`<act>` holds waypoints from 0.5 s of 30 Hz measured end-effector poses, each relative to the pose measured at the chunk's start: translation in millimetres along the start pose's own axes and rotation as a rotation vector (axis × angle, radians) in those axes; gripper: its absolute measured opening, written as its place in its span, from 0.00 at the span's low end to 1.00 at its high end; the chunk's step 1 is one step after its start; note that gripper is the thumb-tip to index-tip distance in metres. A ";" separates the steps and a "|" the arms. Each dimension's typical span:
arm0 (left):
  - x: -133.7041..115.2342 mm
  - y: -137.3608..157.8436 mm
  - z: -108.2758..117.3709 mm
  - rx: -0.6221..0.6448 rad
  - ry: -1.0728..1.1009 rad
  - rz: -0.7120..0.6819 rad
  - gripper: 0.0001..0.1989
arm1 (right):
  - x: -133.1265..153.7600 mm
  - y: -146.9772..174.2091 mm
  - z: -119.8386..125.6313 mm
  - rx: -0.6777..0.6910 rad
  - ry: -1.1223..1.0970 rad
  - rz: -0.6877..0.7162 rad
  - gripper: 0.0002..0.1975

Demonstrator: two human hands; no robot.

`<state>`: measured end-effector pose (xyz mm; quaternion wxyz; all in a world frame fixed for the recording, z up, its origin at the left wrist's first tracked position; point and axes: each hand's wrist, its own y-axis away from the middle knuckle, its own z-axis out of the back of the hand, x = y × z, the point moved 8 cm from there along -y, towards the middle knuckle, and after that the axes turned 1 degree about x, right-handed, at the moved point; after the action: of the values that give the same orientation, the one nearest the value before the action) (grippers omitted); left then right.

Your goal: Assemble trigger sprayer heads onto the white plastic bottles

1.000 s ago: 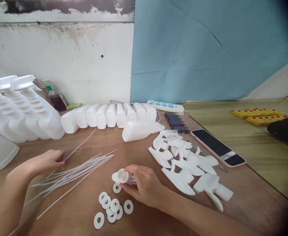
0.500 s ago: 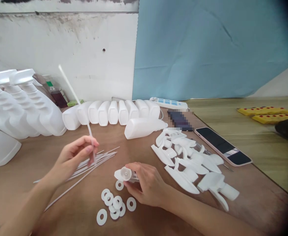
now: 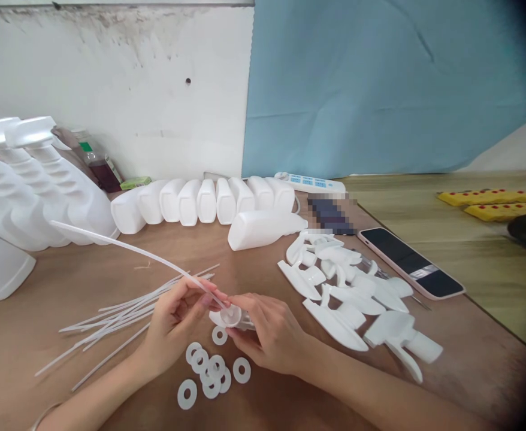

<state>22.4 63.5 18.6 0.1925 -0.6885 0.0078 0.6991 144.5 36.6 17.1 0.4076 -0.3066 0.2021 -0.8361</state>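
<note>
One curved tube (image 3: pixel 151 256) passes through the left grip (image 3: pixel 172 320).

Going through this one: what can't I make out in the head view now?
All in the head view:
- Whether the thin white tube is seated in the sprayer head: too small to tell, partly behind the left hand.
- Rest of the sprayer head: covered by the right hand.
- Dark item: blurred by pixel blocks.
- Near-left white bottle: cut off by the left edge.
</note>
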 end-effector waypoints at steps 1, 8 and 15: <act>-0.1 0.2 -0.1 -0.002 -0.020 -0.016 0.04 | 0.4 -0.2 0.3 -0.002 -0.001 0.004 0.14; -0.9 1.1 2.9 -0.022 -0.100 -0.087 0.07 | -2.3 2.2 -3.9 0.015 0.004 -0.014 0.14; -3.6 5.4 0.0 0.033 -0.163 -0.176 0.10 | -2.6 2.4 -4.8 0.029 -0.003 -0.018 0.14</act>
<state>20.8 57.6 20.7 0.2647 -0.6241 -0.0569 0.7330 143.8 37.7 11.4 0.4048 -0.3037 0.1866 -0.8420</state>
